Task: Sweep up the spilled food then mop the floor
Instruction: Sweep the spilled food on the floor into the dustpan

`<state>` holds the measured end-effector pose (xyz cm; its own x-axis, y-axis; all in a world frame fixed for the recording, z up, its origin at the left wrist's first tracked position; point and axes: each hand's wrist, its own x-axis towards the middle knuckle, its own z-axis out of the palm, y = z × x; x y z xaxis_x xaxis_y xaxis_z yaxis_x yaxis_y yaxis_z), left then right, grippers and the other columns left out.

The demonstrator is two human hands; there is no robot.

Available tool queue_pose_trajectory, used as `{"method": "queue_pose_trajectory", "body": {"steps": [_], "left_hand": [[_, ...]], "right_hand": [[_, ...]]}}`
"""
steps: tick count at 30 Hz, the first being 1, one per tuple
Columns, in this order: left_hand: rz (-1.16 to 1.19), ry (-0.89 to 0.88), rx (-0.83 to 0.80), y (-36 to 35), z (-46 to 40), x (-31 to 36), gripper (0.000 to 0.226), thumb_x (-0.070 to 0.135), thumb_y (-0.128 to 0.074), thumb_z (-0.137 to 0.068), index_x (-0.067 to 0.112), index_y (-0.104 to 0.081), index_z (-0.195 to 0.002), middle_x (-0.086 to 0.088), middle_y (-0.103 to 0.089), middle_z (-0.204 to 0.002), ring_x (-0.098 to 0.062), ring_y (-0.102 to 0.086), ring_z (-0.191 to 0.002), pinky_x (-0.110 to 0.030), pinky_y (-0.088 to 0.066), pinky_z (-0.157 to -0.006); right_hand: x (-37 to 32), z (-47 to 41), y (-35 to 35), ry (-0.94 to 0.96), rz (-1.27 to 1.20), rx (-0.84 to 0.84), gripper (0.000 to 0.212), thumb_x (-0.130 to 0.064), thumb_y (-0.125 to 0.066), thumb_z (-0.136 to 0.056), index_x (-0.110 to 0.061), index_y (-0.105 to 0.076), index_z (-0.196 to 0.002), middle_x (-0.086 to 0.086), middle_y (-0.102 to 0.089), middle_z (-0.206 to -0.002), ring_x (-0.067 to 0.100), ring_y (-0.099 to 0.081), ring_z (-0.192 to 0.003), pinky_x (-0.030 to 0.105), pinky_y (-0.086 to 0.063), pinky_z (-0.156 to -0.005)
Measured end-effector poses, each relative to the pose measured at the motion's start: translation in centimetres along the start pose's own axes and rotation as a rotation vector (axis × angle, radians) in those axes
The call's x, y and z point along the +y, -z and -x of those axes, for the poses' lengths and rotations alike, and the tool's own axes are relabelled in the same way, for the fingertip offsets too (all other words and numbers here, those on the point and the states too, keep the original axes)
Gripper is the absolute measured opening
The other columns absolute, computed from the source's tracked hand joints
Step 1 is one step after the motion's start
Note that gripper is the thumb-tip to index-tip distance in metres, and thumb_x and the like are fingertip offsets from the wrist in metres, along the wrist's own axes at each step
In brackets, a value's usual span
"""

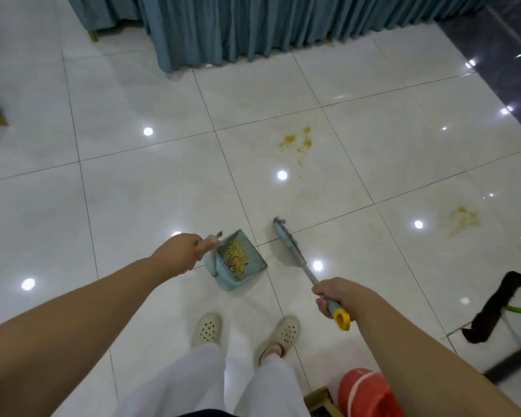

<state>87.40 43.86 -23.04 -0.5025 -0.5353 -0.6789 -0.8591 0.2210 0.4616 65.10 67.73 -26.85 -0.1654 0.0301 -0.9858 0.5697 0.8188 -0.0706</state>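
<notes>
My left hand [182, 249] grips the upright handle of a pale blue dustpan [248, 266] that holds a heap of yellow-brown food crumbs [236, 257]. My right hand [336, 296] is closed around the grey, yellow-tipped handle of a blue broom [286, 236], whose head is just right of the dustpan, lifted or resting near the floor. Orange-yellow food stains [297, 141] mark the white tiles ahead. A fainter smeared stain [460, 218] lies to the right. A dark mop head [494, 311] with a green handle lies at the right edge.
A teal pleated table skirt [253, 28] hangs across the far side, with covered chair legs at the left. A red bucket [364, 392] stands by my right leg. Dark tiles [506, 55] border the floor at the far right. My feet in cream clogs stand just behind the dustpan.
</notes>
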Motion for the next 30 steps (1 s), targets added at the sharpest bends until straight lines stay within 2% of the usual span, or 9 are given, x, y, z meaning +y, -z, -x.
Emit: {"method": "queue_pose_trajectory", "body": {"steps": [3,7,12,17,23,26,30], "left_hand": [[-0.07,-0.043,-0.024,-0.1,0.3,-0.1,0.054,0.056,-0.035,-0.095,0.009,-0.05,-0.075,-0.001,-0.047,-0.059,-0.013,-0.042,-0.049,-0.023,-0.035,-0.048],[-0.032,-0.056,-0.043,0.9,0.3,-0.8,0.055,0.057,-0.035,-0.094,0.008,-0.049,-0.075,-0.004,-0.045,-0.062,-0.014,-0.04,-0.05,-0.022,-0.032,-0.046],[0.112,-0.049,-0.095,1.4,0.9,-1.7,0.055,0.058,-0.04,-0.092,0.007,-0.054,-0.075,-0.005,-0.049,-0.062,-0.016,-0.042,-0.05,-0.022,-0.034,-0.043],[0.093,-0.088,-0.08,1.2,1.8,-1.7,0.053,0.056,-0.04,-0.093,0.009,-0.053,-0.072,-0.004,-0.049,-0.062,-0.014,-0.042,-0.05,-0.022,-0.033,-0.043],[0.054,-0.162,-0.122,0.3,1.8,0.3,0.054,0.056,-0.041,-0.094,0.007,-0.054,-0.074,-0.006,-0.051,-0.062,-0.016,-0.046,-0.05,-0.021,-0.036,-0.044],[0.062,-0.195,-0.176,-0.2,1.4,1.9,0.049,0.051,-0.045,-0.094,0.006,-0.053,-0.075,-0.007,-0.052,-0.061,-0.018,-0.047,-0.049,-0.022,-0.037,-0.043],[0.076,-0.217,-0.315,-0.8,0.9,5.2,0.035,0.039,-0.053,-0.095,0.008,-0.054,-0.079,-0.011,-0.059,-0.068,-0.02,-0.054,-0.055,-0.023,-0.044,-0.044]], "right_hand": [[1.4,1.6,-3.1,-0.066,0.036,-0.067,0.011,-0.01,-0.052,-0.096,-0.002,-0.047,-0.089,0.009,-0.048,-0.06,0.01,-0.04,-0.029,0.014,-0.037,-0.031],[2.0,4.6,-4.2,-0.08,-0.006,-0.134,0.017,-0.011,-0.048,-0.098,-0.006,-0.043,-0.082,0.004,-0.043,-0.044,0.008,-0.036,-0.027,0.012,-0.033,-0.027],[3.8,7.0,-3.5,-0.034,-0.031,-0.106,0.011,-0.008,-0.048,-0.096,-0.007,-0.042,-0.086,0.004,-0.043,-0.044,0.007,-0.035,-0.029,0.013,-0.032,-0.027],[5.5,8.1,-3.4,-0.004,-0.165,-0.102,0.017,-0.01,-0.048,-0.097,-0.009,-0.042,-0.081,0.004,-0.041,-0.043,0.008,-0.035,-0.028,0.012,-0.032,-0.027],[7.5,7.8,-3.3,0.041,-0.287,-0.022,0.012,-0.009,-0.051,-0.096,-0.006,-0.047,-0.086,0.006,-0.043,-0.043,0.009,-0.037,-0.026,0.011,-0.033,-0.028],[8.3,7.5,-2.9,0.04,-0.407,-0.014,0.016,-0.011,-0.05,-0.098,-0.005,-0.046,-0.083,0.005,-0.042,-0.039,0.009,-0.036,-0.024,0.011,-0.032,-0.026],[9.1,6.5,-1.5,0.048,-0.565,0.033,0.017,-0.012,-0.052,-0.097,-0.003,-0.045,-0.084,0.007,-0.042,-0.055,0.009,-0.036,-0.022,0.011,-0.031,-0.026]]}}
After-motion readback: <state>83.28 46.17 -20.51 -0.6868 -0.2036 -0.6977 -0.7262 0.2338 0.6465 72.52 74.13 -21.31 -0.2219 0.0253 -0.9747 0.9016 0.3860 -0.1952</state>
